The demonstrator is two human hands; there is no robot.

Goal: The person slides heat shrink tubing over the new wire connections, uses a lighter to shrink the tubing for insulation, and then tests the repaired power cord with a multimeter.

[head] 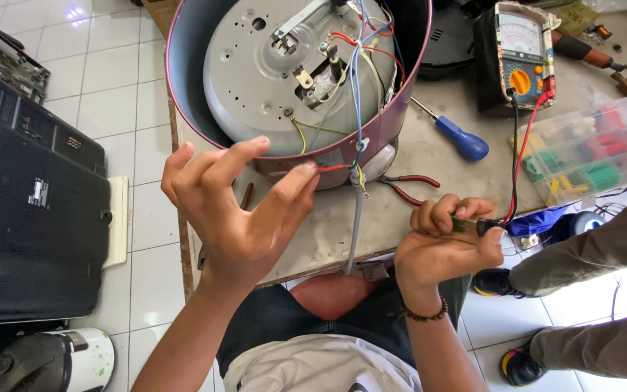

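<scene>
An opened rice cooker body with a dark red shell lies bottom-up on the workbench, its grey base plate and coloured wires exposed. My left hand hovers in front of its rim, fingers spread, a fingertip touching a red wire at the shell's edge. My right hand is closed around the multimeter probes, whose red and black leads run up to an analog multimeter at the back right. A grey power cord hangs down from the cooker over the bench edge.
A blue-handled screwdriver and red-handled pliers lie beside the cooker. A clear parts box sits at right. Another person's legs and shoes stand at lower right. Black electronics cases and a white appliance occupy the tiled floor at left.
</scene>
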